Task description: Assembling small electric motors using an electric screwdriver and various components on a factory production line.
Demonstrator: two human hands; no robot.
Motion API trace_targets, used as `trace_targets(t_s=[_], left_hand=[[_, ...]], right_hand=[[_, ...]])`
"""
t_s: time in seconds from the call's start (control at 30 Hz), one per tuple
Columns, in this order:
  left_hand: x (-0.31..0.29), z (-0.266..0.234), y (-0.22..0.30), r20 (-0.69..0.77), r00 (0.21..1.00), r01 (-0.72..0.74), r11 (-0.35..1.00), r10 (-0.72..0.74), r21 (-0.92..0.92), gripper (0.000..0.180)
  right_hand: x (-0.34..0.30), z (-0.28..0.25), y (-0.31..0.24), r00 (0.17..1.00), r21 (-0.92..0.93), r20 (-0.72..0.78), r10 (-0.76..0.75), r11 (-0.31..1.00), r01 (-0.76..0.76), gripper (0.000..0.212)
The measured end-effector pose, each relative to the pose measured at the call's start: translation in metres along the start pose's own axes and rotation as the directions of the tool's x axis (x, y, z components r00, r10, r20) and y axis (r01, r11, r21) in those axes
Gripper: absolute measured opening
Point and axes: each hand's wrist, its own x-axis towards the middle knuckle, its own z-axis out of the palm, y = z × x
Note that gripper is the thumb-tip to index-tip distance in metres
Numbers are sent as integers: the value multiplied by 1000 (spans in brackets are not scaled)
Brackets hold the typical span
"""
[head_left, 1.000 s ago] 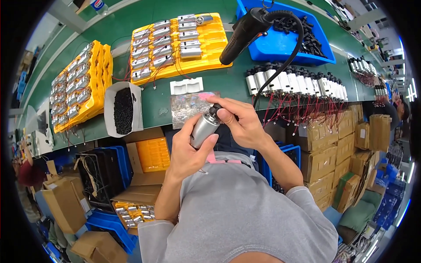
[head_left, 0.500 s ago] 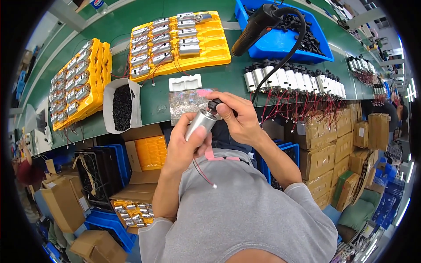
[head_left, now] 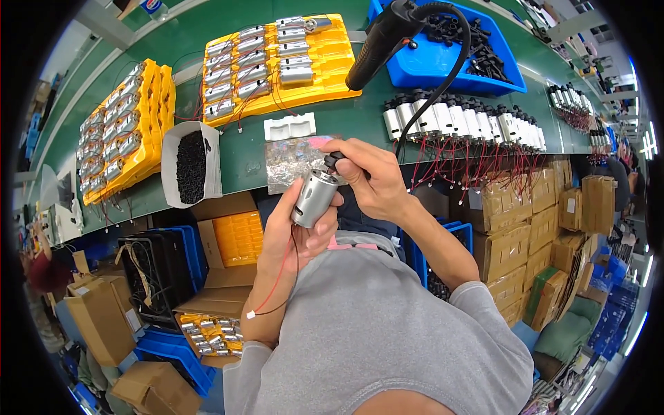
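Note:
In my left hand (head_left: pixel 290 221) I hold a silver electric motor (head_left: pixel 316 198), tilted, its top end leaning up and to the right. Its red and black wires hang down past my left wrist and end in a small white connector (head_left: pixel 251 315). The fingers of my right hand (head_left: pixel 373 176) are closed on a black plastic fitting (head_left: pixel 335 160) at the motor's top end. Whether the fitting is fully seated there I cannot tell. Just beyond my hands, a worn, shiny pad (head_left: pixel 283 166) lies at the table edge, with a white notched holder (head_left: pixel 290 127) behind it.
Yellow trays (head_left: pixel 332 62) of motors stand at the back and left. A white box (head_left: pixel 214 162) holds tiny black parts. A blue bin (head_left: pixel 422 69) has black fittings. A black corded tool (head_left: pixel 384 45) hangs before it. Finished-looking motors (head_left: pixel 449 121) line the right, wires dangling over the edge.
My left hand has rolled the motor so more of its side shows, and the wires have swung left. My right hand has shifted slightly left with the fitting. The hanging tool has drifted left.

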Motion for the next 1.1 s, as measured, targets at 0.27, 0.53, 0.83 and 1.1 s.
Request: trace_targets(t_s=[0.27,0.53,0.83,1.1], left_hand=[[2,-5,-1,106,993,52,994,-41,-97,61],[0,-2,5,52,999,17,999,-15,-39,61],[0,-2,5,40,999,25,999,-24,-26,60],[3,-15,4,-9,997,82,996,-82,-40,61]], right_hand=[[-5,13,2,986,224,-57,158,964,-141,35],[0,8,-3,976,219,-16,215,954,-207,36],[3,6,1,998,113,-22,61,992,-58,26],[6,-5,-1,983,-186,172,-55,979,87,24]])
